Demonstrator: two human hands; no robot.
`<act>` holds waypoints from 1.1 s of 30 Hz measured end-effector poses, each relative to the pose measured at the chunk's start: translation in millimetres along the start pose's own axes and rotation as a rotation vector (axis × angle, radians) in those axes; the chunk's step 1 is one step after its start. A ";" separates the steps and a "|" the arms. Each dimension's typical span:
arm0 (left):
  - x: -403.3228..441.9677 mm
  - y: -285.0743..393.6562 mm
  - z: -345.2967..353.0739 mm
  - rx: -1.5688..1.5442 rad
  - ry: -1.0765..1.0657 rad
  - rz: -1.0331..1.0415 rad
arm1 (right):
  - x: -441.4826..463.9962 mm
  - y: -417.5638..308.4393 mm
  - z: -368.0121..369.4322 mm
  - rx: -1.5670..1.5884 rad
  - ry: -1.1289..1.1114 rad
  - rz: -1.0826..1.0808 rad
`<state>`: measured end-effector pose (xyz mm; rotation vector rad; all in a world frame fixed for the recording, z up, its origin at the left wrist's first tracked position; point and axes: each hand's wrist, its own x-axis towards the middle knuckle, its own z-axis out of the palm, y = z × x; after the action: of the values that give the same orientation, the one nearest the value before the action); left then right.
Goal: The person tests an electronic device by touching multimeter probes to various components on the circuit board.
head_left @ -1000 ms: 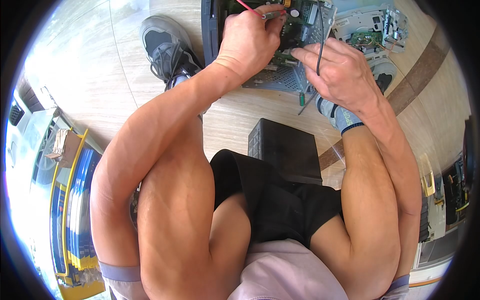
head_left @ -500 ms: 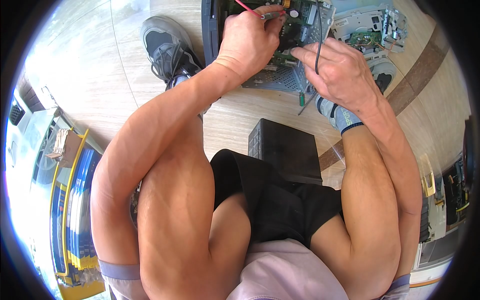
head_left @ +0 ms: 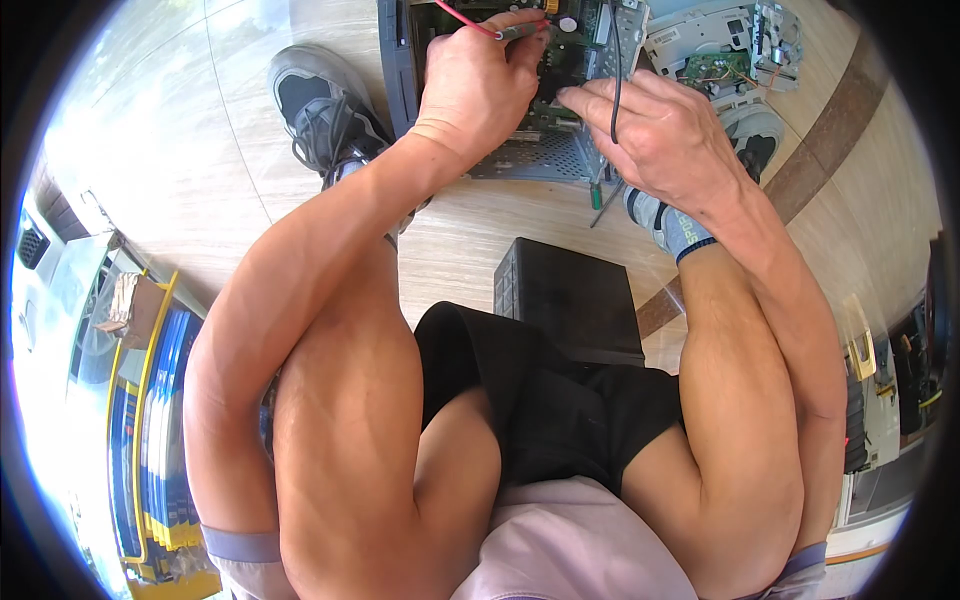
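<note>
In the head view, the left hand is at the top, its grip closed around a slim grey probe with a red lead. The probe points across a green circuit board inside an open metal casing that stands on the tiled floor. The right hand is on the other side of the casing, fingertips pinched together over the board's lower part. A black lead curves down into this grip, which is closed on it; the lead's end is hidden by the fingers. A screwdriver with a green handle is just below the casing. To the casing's right lies a pale opened unit with a small green board. A black box sits nearer the person, between the legs.
</note>
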<state>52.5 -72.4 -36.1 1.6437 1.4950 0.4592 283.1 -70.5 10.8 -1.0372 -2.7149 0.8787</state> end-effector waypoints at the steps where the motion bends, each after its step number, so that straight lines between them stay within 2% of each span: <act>1: 0.5 3.4 -0.8 -0.033 0.003 -0.053 | -1.0 -0.8 -1.6 0.015 -0.034 0.016; 8: 0.3 7.5 -0.2 -0.111 0.033 -0.166 | -0.8 -1.0 -3.3 0.016 -0.074 0.025; 11: 0.5 8.3 -0.6 -0.118 0.029 -0.169 | 1.2 0.5 2.0 -0.033 0.055 -0.034; 17: 1.8 11.3 -3.4 -0.126 0.019 -0.203 | 1.7 -0.1 2.1 -0.030 0.057 -0.008; 23: 1.0 8.7 -1.4 -0.128 0.027 -0.183 | 1.6 -1.8 -3.1 0.019 -0.029 0.046; 33: 1.7 9.6 -2.2 -0.117 0.031 -0.156 | 2.5 -0.9 0.1 -0.018 0.014 0.052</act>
<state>57.3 -69.4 -27.9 1.4235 1.5751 0.4790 280.6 -69.5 11.0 -1.1177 -2.7014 0.8529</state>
